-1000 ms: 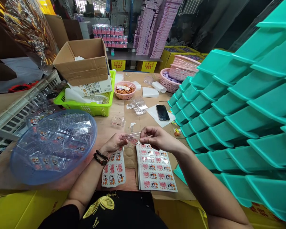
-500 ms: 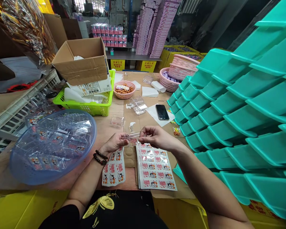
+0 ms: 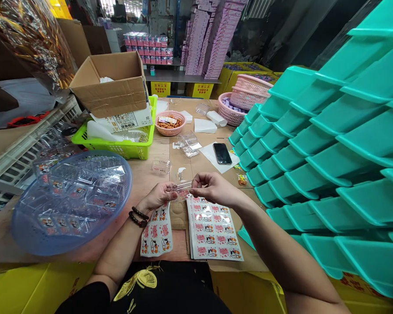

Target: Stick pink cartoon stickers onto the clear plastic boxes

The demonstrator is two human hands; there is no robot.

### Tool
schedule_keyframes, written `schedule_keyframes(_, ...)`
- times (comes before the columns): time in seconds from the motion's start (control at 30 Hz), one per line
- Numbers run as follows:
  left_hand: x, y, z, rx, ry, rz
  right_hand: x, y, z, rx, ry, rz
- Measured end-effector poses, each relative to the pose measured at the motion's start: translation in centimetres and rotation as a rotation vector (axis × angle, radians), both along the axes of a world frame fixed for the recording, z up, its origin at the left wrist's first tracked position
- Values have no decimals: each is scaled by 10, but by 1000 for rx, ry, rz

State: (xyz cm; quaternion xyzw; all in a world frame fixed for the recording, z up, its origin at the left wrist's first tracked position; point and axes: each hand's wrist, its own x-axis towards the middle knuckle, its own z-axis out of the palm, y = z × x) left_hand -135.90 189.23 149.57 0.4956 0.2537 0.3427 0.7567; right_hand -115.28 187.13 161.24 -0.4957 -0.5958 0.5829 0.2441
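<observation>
Between my two hands is a small clear plastic box [image 3: 182,188], with a pink-red printed sticker showing at it. My left hand [image 3: 160,195] pinches the box's left side, and a sheet of cat stickers [image 3: 157,233] hangs below that hand. On the box's right end, the fingers of my right hand [image 3: 209,188] are closed. Just under my right hand lies a stack of sticker sheets [image 3: 214,231] with cats and pink lettering. Beyond my hands, another clear box [image 3: 161,166] rests on the table.
A blue basin [image 3: 22,218] of clear stickered boxes stands at left, near a green basket [image 3: 124,150] bearing a cardboard box [image 3: 109,98]. Turquoise bins [image 3: 330,165] are stacked high on the right. Farther back are a phone [image 3: 222,153] and a pink basket [image 3: 170,131].
My hands stay nearly still around the clear box. The view has shifted very slightly.
</observation>
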Motion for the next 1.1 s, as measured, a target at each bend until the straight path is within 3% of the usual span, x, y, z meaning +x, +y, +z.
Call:
schedule_keyframes(0.3,0,0,-3,8,3,4,-1,0,-2,11,-26,-15)
schedule_keyframes(0.57,2,-1,-4,5,18,34,-1,1,-9,119,-119,-12)
schedule_keyframes(0.9,6,-3,4,45,196,242,-3,-3,0,286,-446,-40)
schedule_keyframes(1.1,11,-5,3,102,269,330,-2,-4,-2,236,-472,-204)
